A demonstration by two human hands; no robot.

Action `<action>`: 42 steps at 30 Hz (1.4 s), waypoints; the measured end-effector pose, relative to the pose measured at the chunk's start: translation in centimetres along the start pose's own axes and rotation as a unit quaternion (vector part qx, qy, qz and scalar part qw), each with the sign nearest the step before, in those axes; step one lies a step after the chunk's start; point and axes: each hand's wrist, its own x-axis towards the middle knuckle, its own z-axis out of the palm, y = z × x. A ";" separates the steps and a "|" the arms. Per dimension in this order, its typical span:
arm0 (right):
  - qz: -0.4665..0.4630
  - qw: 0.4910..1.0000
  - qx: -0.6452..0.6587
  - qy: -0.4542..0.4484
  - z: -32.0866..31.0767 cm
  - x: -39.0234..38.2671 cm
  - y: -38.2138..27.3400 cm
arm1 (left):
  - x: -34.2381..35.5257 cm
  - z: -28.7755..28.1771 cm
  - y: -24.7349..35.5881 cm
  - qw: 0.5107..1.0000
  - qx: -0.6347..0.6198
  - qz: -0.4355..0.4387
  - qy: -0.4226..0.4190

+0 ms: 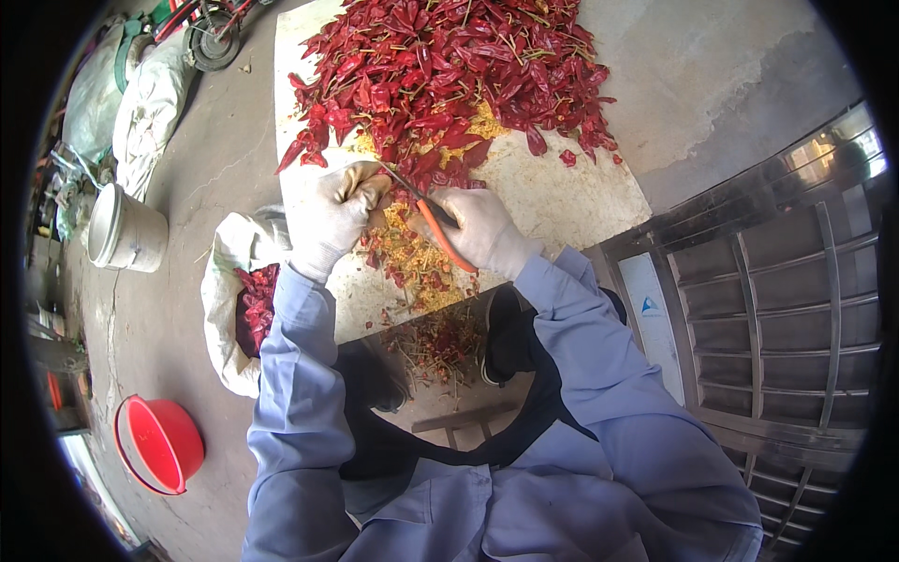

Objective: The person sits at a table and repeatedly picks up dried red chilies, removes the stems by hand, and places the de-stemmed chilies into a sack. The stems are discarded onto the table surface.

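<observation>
Your right hand [482,229] grips orange-handled scissors [436,225]; left hand [330,217] curled closed, can't tell on what. Red chili peppers [449,70] heaped far on pale board [571,197].

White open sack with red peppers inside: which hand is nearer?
Left. The left hand is up and to the right of the sack in the head view; the right hand, gripping the orange-handled tool, is farther right.

chili peppers [449,75] lie at the far end of a board [571,187], seeds [426,298] nearer, a sack [221,309] and bucket [142,234] to its left, a gate [751,304] to its right.
</observation>
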 end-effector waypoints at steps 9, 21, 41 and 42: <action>0.137 0.989 -0.047 0.002 -0.6 1.0 3.7 | 0.5 -0.9 -0.1 0.999 -0.042 0.009 0.008; 0.324 0.892 -0.297 -0.104 -7.0 -1.8 17.0 | 1.1 -1.8 0.2 0.995 0.098 0.023 -0.013; 0.235 0.966 -0.096 0.051 1.5 4.0 11.3 | 0.2 0.2 0.9 0.989 0.147 -0.014 0.014; 0.218 0.974 -0.029 0.058 1.3 4.2 10.5 | 0.3 0.4 0.5 0.985 0.171 -0.002 0.018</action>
